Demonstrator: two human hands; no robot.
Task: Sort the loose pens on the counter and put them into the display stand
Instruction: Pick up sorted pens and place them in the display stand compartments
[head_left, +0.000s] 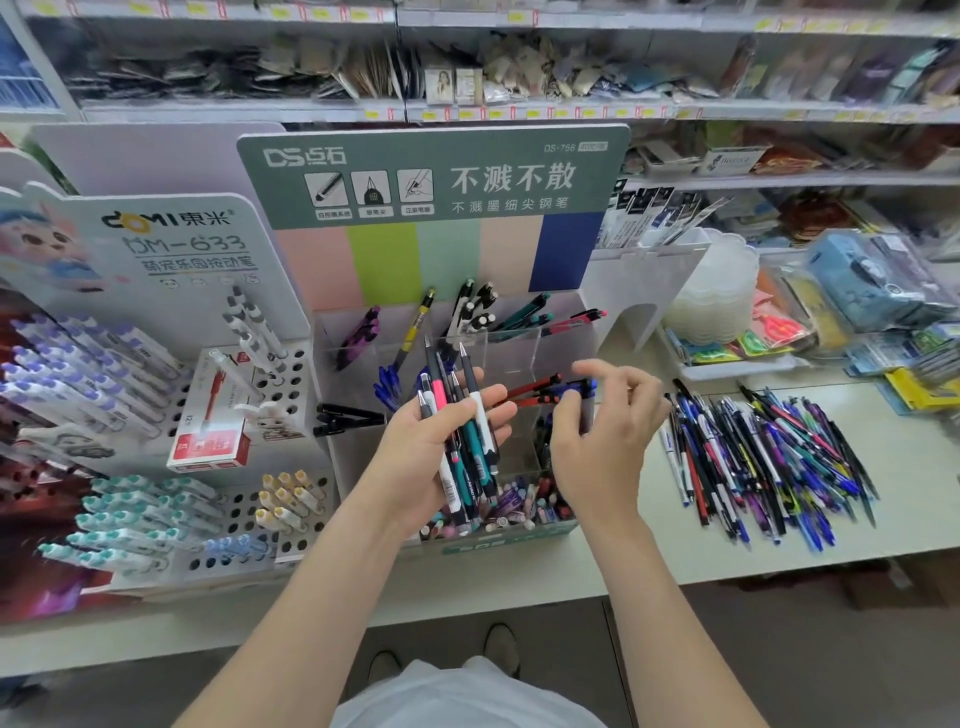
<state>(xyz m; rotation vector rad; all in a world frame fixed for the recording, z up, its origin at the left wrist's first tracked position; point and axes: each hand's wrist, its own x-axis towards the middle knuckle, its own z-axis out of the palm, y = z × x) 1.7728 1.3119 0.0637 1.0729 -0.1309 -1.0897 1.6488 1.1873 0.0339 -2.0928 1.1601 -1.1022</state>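
Left hand, palm up in front of the display stand: fingers curled round a bundle of pens, tips fanned upward. Right hand just beside it, over the stand's clear compartments: thumb and curled fingers pinch a blue pen, index finger lifted. Loose pile of pens on the counter, right of the stand.

The white counter carries, left to right: a perforated pen rack, the display stand, a heap of loose pens, stacked trays.
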